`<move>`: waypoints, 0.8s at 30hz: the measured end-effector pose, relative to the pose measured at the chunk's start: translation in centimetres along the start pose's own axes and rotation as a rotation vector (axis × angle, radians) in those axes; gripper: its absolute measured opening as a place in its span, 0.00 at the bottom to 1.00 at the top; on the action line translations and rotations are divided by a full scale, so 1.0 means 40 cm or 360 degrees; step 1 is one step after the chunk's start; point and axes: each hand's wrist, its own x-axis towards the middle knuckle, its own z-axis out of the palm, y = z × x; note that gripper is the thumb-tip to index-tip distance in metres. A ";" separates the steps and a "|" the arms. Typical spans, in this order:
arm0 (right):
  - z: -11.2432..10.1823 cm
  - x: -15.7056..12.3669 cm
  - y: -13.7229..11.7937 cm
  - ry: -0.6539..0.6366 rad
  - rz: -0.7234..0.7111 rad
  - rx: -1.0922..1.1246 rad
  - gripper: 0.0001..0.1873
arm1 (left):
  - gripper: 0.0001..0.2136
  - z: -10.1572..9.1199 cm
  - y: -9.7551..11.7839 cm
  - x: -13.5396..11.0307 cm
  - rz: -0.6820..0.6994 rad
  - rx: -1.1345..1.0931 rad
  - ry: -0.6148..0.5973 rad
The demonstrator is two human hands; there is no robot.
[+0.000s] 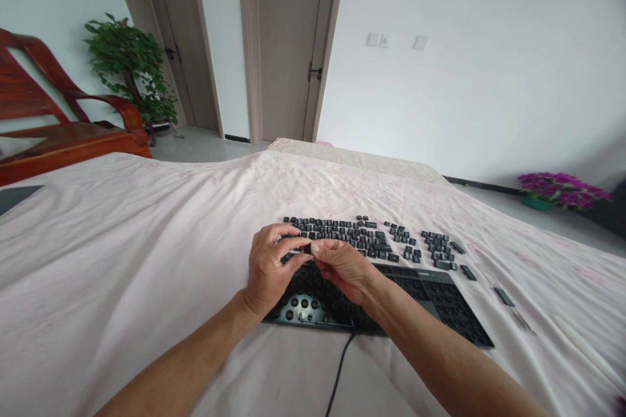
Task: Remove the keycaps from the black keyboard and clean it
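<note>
Above the far edge of a black keyboard (pixel 424 303), a small black keycap (pixel 308 248) sits between the fingertips of both hands. My left hand (pixel 271 264) is closed, its thumb and index finger pinching the keycap from the left. From the right, my right hand (pixel 345 267) grips it with thumb and forefinger. The keyboard lies with its keycaps off, its bare round key posts showing; both hands cover part of it. Several loose black keycaps (pixel 379 238) are spread in rows just behind the keyboard, some hidden by my hands.
A keycap puller (pixel 513 309) with wire ends lies right of the keyboard. The keyboard's cable (pixel 339 374) runs toward me over the wrinkled pink-white cloth (pixel 161 260). A dark flat object (pixel 18 197) is at the left edge. Beyond stand a wooden chair (pixel 63 104) and plants.
</note>
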 end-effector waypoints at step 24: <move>-0.396 -0.130 -0.020 0.0873 -0.0454 -0.1105 0.09 | 0.18 0.004 -0.131 -0.045 -0.0781 0.0212 -0.0304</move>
